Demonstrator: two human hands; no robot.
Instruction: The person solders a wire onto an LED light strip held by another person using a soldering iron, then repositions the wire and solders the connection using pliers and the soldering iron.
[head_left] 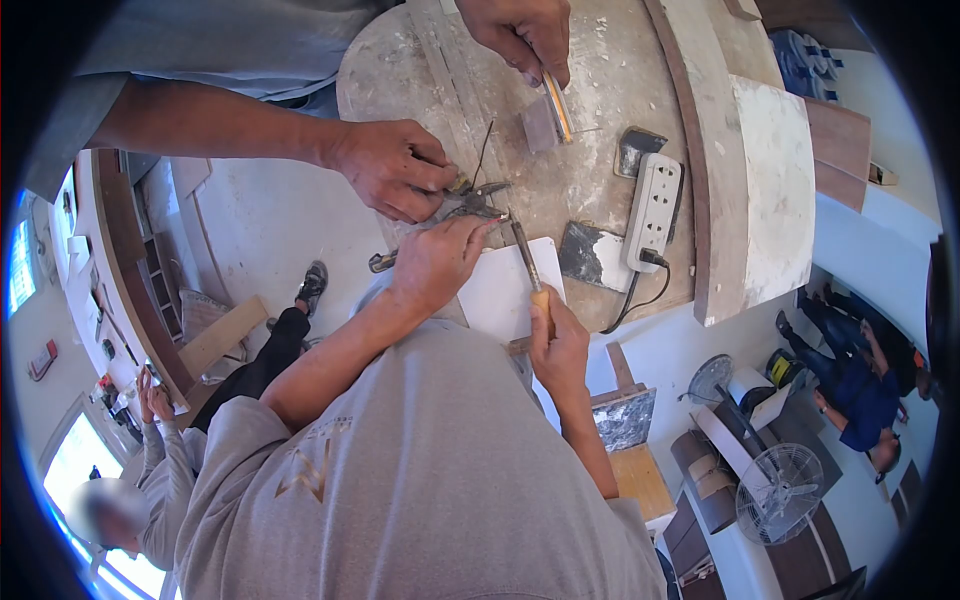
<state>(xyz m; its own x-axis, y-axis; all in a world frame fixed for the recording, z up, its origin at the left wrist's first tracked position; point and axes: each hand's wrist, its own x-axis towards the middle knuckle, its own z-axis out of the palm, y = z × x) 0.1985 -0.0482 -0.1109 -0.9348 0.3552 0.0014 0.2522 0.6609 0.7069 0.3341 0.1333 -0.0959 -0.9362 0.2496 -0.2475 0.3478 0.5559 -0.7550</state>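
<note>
My right hand point(562, 345) is closed round the wooden handle of a soldering iron point(527, 260), its metal tip pointing up toward the pliers. My left hand point(440, 265) is closed in a pinch beside that tip, on something too small to make out. Right by my left fingertips are the metal jaws of pliers point(475, 203), gripped by a co-worker's hand point(395, 170). The co-worker's other hand point(525, 35) holds a thin yellow-edged strip point(557, 105) against a small grey block point(540, 127). A white sheet point(500, 285) lies under the iron.
A white power strip point(655, 210) with a black plug sits on the worn table point(610, 80), near dark flat pieces point(585, 250). Long boards point(715, 150) run along the right side. Fans point(780, 490) stand at lower right. Other people point(865, 390) are further off.
</note>
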